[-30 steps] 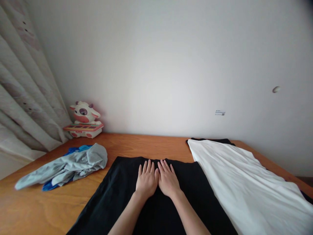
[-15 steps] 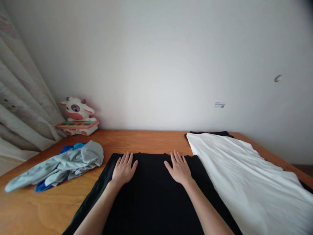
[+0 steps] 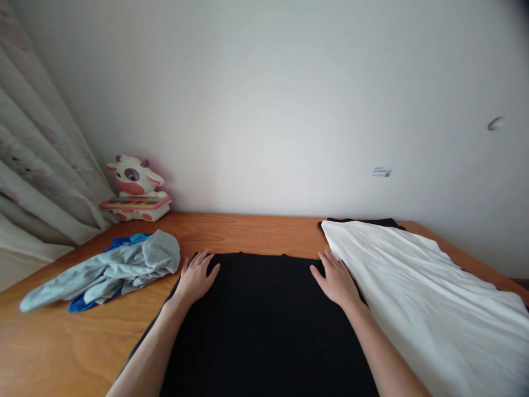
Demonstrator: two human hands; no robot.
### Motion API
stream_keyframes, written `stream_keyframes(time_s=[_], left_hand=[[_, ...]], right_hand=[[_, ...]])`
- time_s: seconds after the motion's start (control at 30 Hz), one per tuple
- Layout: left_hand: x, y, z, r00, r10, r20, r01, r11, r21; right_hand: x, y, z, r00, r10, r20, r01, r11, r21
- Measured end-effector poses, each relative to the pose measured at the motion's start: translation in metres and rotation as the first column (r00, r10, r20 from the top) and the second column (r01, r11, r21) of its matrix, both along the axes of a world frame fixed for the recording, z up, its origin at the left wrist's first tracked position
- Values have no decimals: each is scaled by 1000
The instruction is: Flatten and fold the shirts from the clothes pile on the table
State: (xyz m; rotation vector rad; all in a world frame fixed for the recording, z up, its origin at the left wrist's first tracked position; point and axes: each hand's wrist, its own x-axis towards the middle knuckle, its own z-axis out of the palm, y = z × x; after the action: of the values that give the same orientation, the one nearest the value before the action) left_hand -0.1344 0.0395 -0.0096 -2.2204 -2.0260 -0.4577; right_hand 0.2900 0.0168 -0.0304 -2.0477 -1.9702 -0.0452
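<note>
A black cloth garment (image 3: 264, 320) lies spread flat in front of me, its near end running out of view at the bottom. My left hand (image 3: 196, 278) rests palm down at its far left corner, fingers spread. At the far right corner my right hand (image 3: 336, 280) lies flat in the same way, its fingertips close to the edge of a white garment (image 3: 413, 275). Neither hand grips the fabric. What kind of garment the black one is, I cannot tell.
On the wooden table (image 3: 248, 229), a crumpled grey garment (image 3: 128, 264) with blue cloth (image 3: 82, 303) beneath lies left. Behind it stands a cow toy keyboard (image 3: 136, 190) near a curtain (image 3: 45, 149). More black cloth (image 3: 384, 222) shows under the white garment. A wall (image 3: 264, 110) rises behind.
My hands have slid apart across the black garment, the left one leftward and the right one rightward, to its far corners. The camera view has shifted slightly.
</note>
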Motion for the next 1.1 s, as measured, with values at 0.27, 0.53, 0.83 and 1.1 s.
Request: stream_keyframes(time_s=[0.27, 0.53, 0.83, 1.1], left_hand=[[50, -31, 39, 917, -388, 91, 360, 905, 225], [81, -55, 25, 855, -515, 53, 514, 831, -213], [80, -53, 35, 808, -569, 152, 580, 814, -41], [78, -58, 47, 750, -649, 132, 660, 747, -81]], right_hand=[[3, -5, 9, 988, 156, -16, -146, 950, 276], [-35, -32, 50, 917, 388, -94, -335, 875, 348], [-59, -45, 42, 811, 508, -291, -494, 860, 126], [-56, -47, 45, 813, 515, -272, -499, 857, 131]])
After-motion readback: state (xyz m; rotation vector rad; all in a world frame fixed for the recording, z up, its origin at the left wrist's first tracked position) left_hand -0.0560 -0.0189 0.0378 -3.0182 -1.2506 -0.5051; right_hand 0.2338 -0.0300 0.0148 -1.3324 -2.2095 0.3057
